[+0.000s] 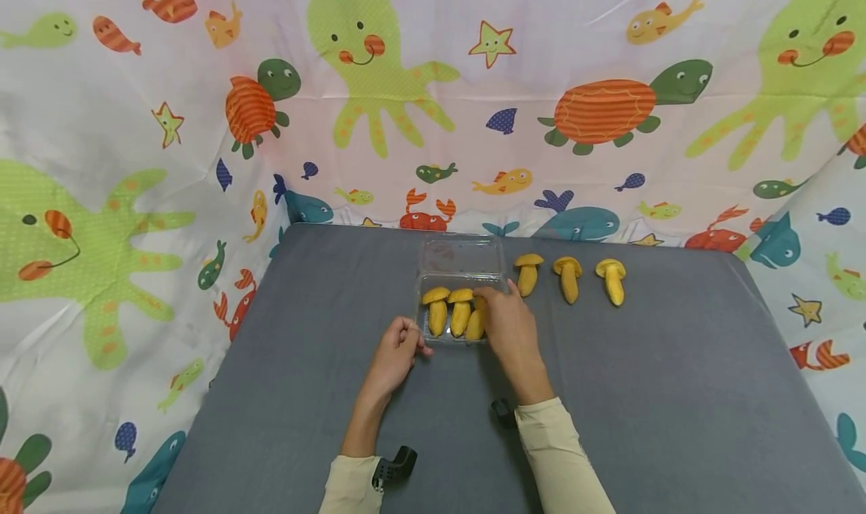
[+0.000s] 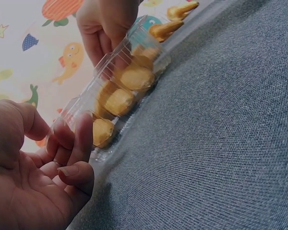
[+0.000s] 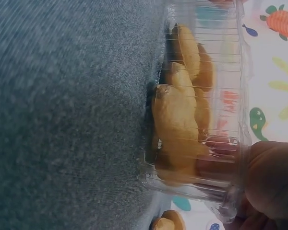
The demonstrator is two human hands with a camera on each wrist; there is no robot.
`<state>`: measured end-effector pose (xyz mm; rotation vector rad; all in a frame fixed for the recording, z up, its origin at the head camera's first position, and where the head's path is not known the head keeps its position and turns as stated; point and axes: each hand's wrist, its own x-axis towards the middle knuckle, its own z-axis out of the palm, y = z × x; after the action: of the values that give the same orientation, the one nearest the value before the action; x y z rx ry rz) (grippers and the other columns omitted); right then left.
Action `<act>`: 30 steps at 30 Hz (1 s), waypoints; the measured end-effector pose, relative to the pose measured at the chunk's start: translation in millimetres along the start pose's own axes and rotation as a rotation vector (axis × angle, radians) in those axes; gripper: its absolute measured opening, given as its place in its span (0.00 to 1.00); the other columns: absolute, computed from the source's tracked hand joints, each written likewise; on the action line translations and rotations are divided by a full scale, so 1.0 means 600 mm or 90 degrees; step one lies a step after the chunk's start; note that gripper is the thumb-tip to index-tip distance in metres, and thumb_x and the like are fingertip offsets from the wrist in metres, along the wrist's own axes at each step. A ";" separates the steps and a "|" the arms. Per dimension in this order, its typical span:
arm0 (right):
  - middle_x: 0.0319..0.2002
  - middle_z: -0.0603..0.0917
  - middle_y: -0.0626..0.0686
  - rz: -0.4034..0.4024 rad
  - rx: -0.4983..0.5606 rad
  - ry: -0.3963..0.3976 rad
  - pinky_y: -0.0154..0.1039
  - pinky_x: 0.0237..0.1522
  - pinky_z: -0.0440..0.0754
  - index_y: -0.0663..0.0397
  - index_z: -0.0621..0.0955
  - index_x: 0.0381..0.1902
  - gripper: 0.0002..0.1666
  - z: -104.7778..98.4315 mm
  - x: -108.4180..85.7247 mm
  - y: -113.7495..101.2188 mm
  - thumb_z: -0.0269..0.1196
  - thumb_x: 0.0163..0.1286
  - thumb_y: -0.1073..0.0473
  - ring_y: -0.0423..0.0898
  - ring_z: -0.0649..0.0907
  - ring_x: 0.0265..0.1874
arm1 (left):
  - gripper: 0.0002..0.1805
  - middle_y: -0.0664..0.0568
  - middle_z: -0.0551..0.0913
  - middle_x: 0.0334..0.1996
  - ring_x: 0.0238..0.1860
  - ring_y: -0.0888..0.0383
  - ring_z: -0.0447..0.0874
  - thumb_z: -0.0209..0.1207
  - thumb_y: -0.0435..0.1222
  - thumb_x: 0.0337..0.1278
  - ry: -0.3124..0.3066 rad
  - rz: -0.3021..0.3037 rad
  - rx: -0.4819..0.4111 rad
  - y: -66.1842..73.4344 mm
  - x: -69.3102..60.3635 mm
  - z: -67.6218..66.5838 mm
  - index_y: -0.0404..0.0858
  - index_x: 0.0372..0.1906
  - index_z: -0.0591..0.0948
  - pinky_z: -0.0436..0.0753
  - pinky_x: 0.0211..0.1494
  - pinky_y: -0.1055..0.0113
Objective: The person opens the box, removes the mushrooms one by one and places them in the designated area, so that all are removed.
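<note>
Right hand [image 1: 512, 328] grips a fat yellow mushroom [image 1: 476, 328].
It lies roughly near-to-far, right side of the clear plastic box [image 1: 446, 280]; left hand [image 1: 396, 349] pinches the box's edge.

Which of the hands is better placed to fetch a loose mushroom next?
Probably the right hand: it's nearer the loose mushrooms, while the left hand is at the clear container's opposite side.

Mushrooms [image 1: 460, 318]: golden yellow
Box [image 1: 462, 258]: clear, colourless
Sleeves [image 1: 567, 458]: cream
Tabletop [image 1: 676, 394]: plain grey
Backdrop [image 1: 433, 18]: white, sea-creature print
Octopus [image 1: 375, 86], eleven o'clock from the box: lime (cheeks cheerfully orange)
</note>
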<state>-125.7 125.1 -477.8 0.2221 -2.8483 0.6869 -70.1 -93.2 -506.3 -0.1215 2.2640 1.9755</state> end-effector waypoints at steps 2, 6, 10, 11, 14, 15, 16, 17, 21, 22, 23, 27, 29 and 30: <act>0.41 0.92 0.58 -0.001 0.008 0.006 0.60 0.44 0.88 0.50 0.90 0.55 0.16 0.000 -0.001 0.000 0.65 0.75 0.69 0.64 0.85 0.58 | 0.08 0.46 0.84 0.34 0.40 0.45 0.91 0.50 0.36 0.81 0.000 0.001 0.004 -0.001 0.000 0.000 0.34 0.48 0.76 0.75 0.32 0.69; 0.38 0.92 0.56 -0.015 0.027 0.029 0.59 0.43 0.88 0.48 0.90 0.53 0.13 -0.001 -0.003 0.000 0.64 0.78 0.65 0.61 0.90 0.44 | 0.08 0.48 0.84 0.33 0.38 0.49 0.91 0.50 0.37 0.81 0.003 0.005 0.014 -0.003 0.001 -0.001 0.36 0.47 0.76 0.76 0.32 0.70; 0.36 0.93 0.54 -0.039 0.039 0.056 0.57 0.53 0.85 0.47 0.91 0.51 0.13 -0.002 -0.004 -0.001 0.64 0.78 0.65 0.58 0.88 0.25 | 0.07 0.48 0.84 0.33 0.38 0.50 0.91 0.50 0.37 0.81 0.002 0.003 0.013 -0.001 -0.001 -0.001 0.37 0.46 0.75 0.76 0.32 0.69; 0.36 0.93 0.54 -0.044 0.043 0.062 0.57 0.56 0.85 0.47 0.91 0.51 0.13 -0.002 -0.005 -0.001 0.64 0.78 0.65 0.57 0.87 0.24 | 0.07 0.48 0.84 0.33 0.38 0.50 0.91 0.50 0.37 0.81 0.002 0.000 0.011 -0.001 0.000 -0.001 0.37 0.46 0.75 0.76 0.32 0.70; 0.37 0.93 0.54 -0.050 0.050 0.072 0.56 0.50 0.86 0.46 0.91 0.51 0.13 -0.003 -0.005 -0.002 0.64 0.78 0.64 0.55 0.86 0.22 | 0.07 0.47 0.83 0.34 0.39 0.47 0.91 0.50 0.36 0.81 0.000 0.001 0.006 0.000 0.000 -0.001 0.36 0.47 0.75 0.75 0.32 0.69; 0.37 0.93 0.54 -0.050 0.058 0.072 0.55 0.46 0.87 0.46 0.91 0.51 0.12 -0.004 -0.006 -0.003 0.65 0.77 0.64 0.55 0.86 0.22 | 0.07 0.47 0.84 0.34 0.40 0.46 0.91 0.50 0.36 0.81 0.001 0.000 0.005 0.000 0.000 -0.001 0.36 0.47 0.75 0.75 0.32 0.69; 0.38 0.93 0.54 -0.048 0.066 0.073 0.54 0.42 0.87 0.47 0.91 0.52 0.12 -0.005 -0.006 -0.003 0.65 0.77 0.64 0.54 0.86 0.23 | 0.08 0.46 0.84 0.34 0.40 0.45 0.91 0.50 0.36 0.81 0.001 0.000 0.003 -0.001 0.000 -0.001 0.35 0.48 0.75 0.75 0.32 0.69; 0.39 0.93 0.54 -0.046 0.074 0.074 0.53 0.38 0.87 0.48 0.90 0.53 0.12 -0.005 -0.006 -0.003 0.66 0.77 0.63 0.53 0.87 0.24 | 0.08 0.45 0.84 0.35 0.41 0.44 0.91 0.50 0.35 0.81 0.001 -0.001 0.001 -0.001 0.000 -0.001 0.34 0.49 0.75 0.75 0.32 0.69; 0.43 0.93 0.56 -0.039 0.102 0.070 0.51 0.31 0.86 0.52 0.89 0.54 0.12 -0.010 -0.006 0.000 0.68 0.76 0.63 0.52 0.90 0.30 | 0.10 0.40 0.84 0.36 0.43 0.37 0.90 0.49 0.34 0.81 0.000 -0.005 -0.005 0.000 0.001 -0.001 0.30 0.51 0.75 0.74 0.31 0.70; 0.43 0.92 0.56 -0.038 0.103 0.070 0.51 0.32 0.86 0.52 0.89 0.54 0.12 -0.011 -0.006 0.001 0.68 0.76 0.62 0.52 0.90 0.31 | 0.10 0.39 0.84 0.36 0.44 0.36 0.90 0.49 0.33 0.81 -0.003 -0.006 -0.006 0.001 0.001 -0.001 0.28 0.52 0.75 0.74 0.31 0.70; 0.44 0.92 0.56 -0.039 0.104 0.071 0.52 0.33 0.86 0.52 0.90 0.54 0.12 -0.012 -0.006 0.002 0.68 0.76 0.62 0.52 0.90 0.31 | 0.10 0.37 0.84 0.36 0.44 0.35 0.90 0.49 0.32 0.81 -0.005 -0.009 -0.006 0.004 0.000 -0.001 0.28 0.51 0.75 0.74 0.31 0.70; 0.43 0.93 0.55 -0.051 0.095 0.091 0.51 0.29 0.85 0.50 0.91 0.52 0.11 -0.015 -0.008 0.006 0.69 0.75 0.61 0.50 0.88 0.26 | 0.09 0.35 0.84 0.36 0.44 0.32 0.89 0.49 0.30 0.80 -0.012 -0.012 -0.009 0.029 -0.011 -0.002 0.26 0.50 0.75 0.75 0.31 0.70; 0.42 0.93 0.54 -0.059 0.095 0.103 0.48 0.23 0.81 0.49 0.91 0.52 0.11 -0.017 -0.009 0.006 0.70 0.74 0.60 0.47 0.83 0.19 | 0.08 0.34 0.83 0.36 0.44 0.32 0.89 0.49 0.29 0.79 -0.012 -0.009 -0.014 0.044 -0.019 -0.002 0.26 0.49 0.75 0.74 0.32 0.70; 0.42 0.93 0.53 -0.060 0.096 0.106 0.46 0.20 0.78 0.48 0.91 0.53 0.12 -0.018 -0.009 0.006 0.70 0.74 0.59 0.45 0.80 0.15 | 0.07 0.35 0.83 0.35 0.43 0.32 0.89 0.49 0.29 0.79 -0.009 -0.004 -0.018 0.050 -0.022 -0.002 0.27 0.48 0.75 0.74 0.31 0.70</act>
<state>-119.5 133.8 -471.3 0.3057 -2.6135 0.8587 -61.6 -90.8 -474.8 -0.1172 2.2247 1.9994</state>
